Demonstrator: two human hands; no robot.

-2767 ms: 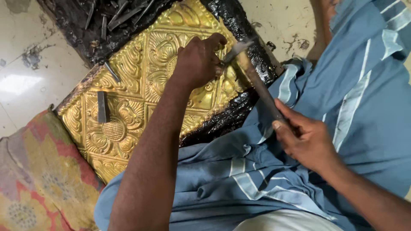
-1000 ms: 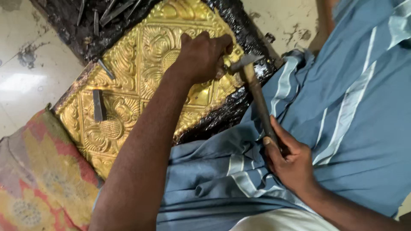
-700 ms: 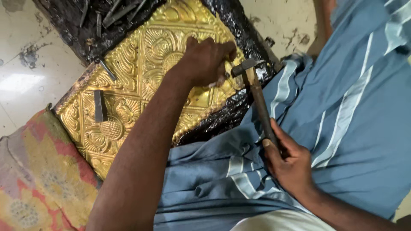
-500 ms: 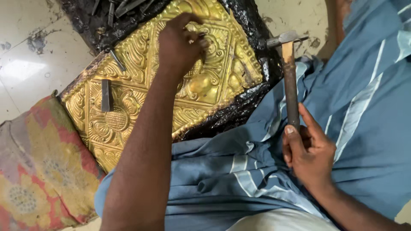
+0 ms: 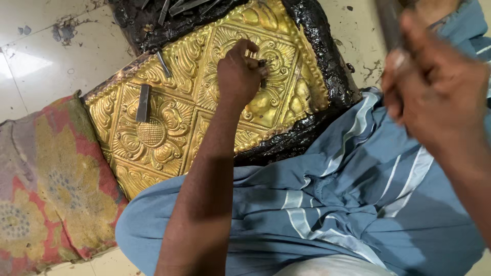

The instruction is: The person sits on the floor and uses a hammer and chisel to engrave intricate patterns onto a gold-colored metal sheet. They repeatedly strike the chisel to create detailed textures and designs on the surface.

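- Brass sheet (image 5: 204, 112), embossed with flowers and scrolls, lies bedded in a black pitch block (image 5: 317, 66) on the tiled floor (image 5: 41, 56), at 12 o'clock from the person's lap.
- Left hand (image 5: 238, 76) rests on the sheet's upper-right panel, fingers (image 5: 250, 64) pinched together on a small dark punch (image 5: 262, 71) whose tip stands on the floral boss there.
- Change from half a second ago: the left hand sits lower and more central on that panel, and the punch tip is set on a fresh spot.
- Right hand (image 5: 434, 97) is now raised high at 2 o'clock, close to the camera and motion-blurred. Earlier it held the hammer low over the lap. A dark handle (image 5: 391, 25) shows above the hand; fingers appear wrapped on it, though blur hides the grip detail.
- Judgement: hammer is lifted for a stroke on the repositioned punch; the chasing work goes on panel by panel.
- Loose tools: one flat steel chisel (image 5: 143, 102) lies on the left flower panel at 9 o'clock from the left hand; a thinner one (image 5: 163, 64) lies on the border at 10 o'clock.
- Containers: none proper. The pitch block serves as the bed; several spare punches (image 5: 176, 6) lie on its top edge at 11 o'clock.
- Blue striped cloth (image 5: 332, 204) covers the lap at 6 o'clock; patterned cushion (image 5: 46, 189) lies at 8 o'clock, touching the block's left end.
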